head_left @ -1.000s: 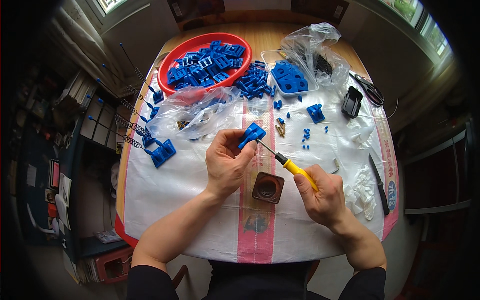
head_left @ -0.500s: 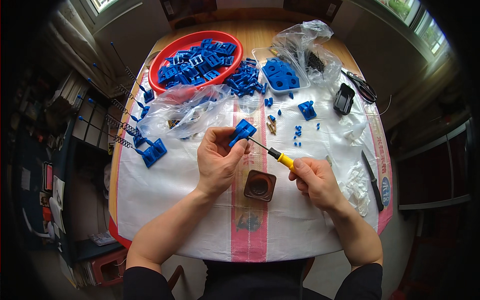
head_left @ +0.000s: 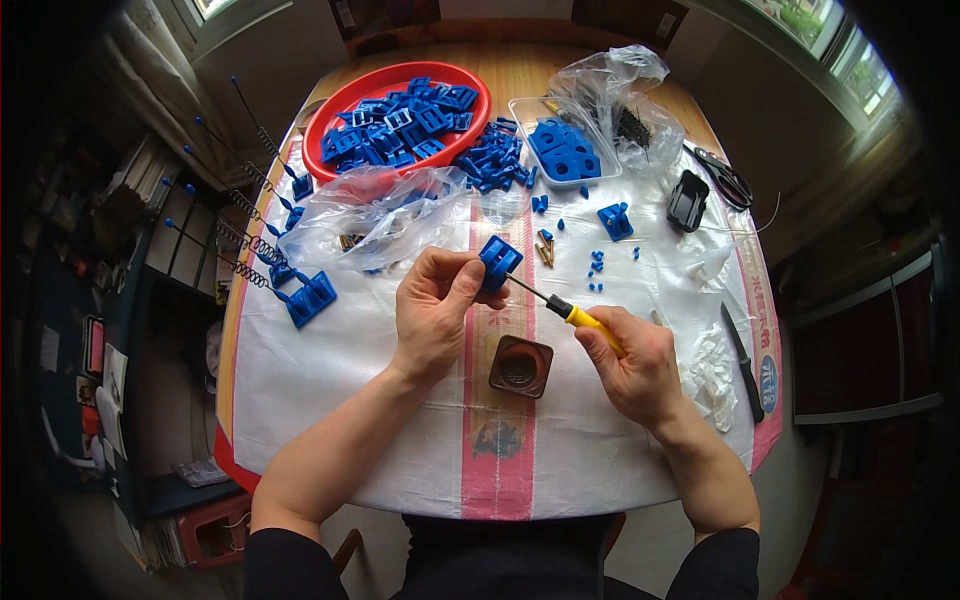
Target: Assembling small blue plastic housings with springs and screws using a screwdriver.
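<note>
Left of the brown cup (head_left: 520,366), your left hand (head_left: 435,310) is closed on 1 blue plastic bracket (head_left: 499,262), held just above that cup. Your right hand (head_left: 630,365), right of the cup, is wrapped around a yellow-handled screwdriver (head_left: 562,308), its tip touching the bracket.

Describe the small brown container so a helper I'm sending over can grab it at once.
On the white sheet covering the table, look along its pink centre stripe, just below the left hand and right hand. The small brown container sits there: squarish, open-topped, the only brown thing among blue plastic parts.
</note>
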Action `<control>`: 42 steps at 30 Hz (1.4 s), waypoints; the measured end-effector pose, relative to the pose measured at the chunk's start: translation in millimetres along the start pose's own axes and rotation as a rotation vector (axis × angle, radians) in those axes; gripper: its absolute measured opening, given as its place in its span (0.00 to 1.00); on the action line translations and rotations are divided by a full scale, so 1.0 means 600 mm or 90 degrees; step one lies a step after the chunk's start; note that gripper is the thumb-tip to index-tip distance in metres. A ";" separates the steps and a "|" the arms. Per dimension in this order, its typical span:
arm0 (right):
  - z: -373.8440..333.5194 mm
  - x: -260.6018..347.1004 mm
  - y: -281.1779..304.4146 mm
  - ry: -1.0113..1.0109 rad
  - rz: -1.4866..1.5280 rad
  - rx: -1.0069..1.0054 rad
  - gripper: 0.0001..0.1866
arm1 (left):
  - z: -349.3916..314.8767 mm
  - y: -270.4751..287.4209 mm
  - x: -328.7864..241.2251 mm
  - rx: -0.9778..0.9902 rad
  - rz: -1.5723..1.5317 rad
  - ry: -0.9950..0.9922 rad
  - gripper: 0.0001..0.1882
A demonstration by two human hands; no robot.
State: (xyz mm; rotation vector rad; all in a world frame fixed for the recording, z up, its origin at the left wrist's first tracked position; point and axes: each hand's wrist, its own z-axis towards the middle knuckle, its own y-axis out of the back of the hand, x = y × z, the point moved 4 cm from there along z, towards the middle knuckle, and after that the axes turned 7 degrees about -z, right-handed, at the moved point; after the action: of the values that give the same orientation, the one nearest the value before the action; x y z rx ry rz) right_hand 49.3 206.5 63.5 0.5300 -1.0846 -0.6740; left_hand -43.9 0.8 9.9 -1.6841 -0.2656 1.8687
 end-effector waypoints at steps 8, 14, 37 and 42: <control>-0.009 -0.037 -0.018 -0.161 0.207 0.122 0.15 | -0.001 -0.002 -0.001 0.012 0.025 -0.012 0.07; -0.011 -0.036 -0.019 -0.382 0.491 0.279 0.25 | -0.001 -0.007 -0.001 0.021 0.001 -0.019 0.07; 0.014 -0.061 0.027 -0.342 0.402 0.152 0.18 | 0.002 -0.009 -0.008 -0.010 -0.083 0.026 0.26; 0.025 -0.073 0.067 -0.101 -0.237 -0.074 0.10 | 0.006 -0.011 -0.009 0.003 -0.120 0.115 0.27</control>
State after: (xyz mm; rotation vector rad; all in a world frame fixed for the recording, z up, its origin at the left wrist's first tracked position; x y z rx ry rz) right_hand 31.1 265.1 69.8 0.5914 -1.0971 -1.1144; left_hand -45.2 4.1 18.2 -1.7480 -0.3321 1.5692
